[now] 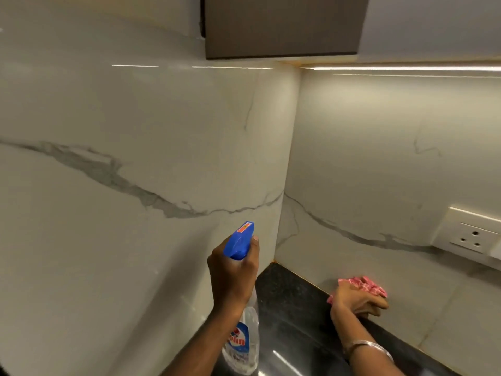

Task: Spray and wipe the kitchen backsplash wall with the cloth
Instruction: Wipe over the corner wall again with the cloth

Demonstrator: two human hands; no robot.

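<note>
Closest to me is the spray bottle (242,346), clear with a blue trigger head, its nozzle aimed at the marble backsplash wall (135,126) on the left side of the corner. The left hand (233,275) is wrapped round its neck. The right hand (355,301) rests on the dark countertop (287,299), fingers curled over the bunched pink cloth (364,284) at the foot of the right-hand wall. A silver bangle (366,346) circles that wrist. A white socket (471,237) sits further right, and a brown cabinet (282,25) hangs overhead.
</note>
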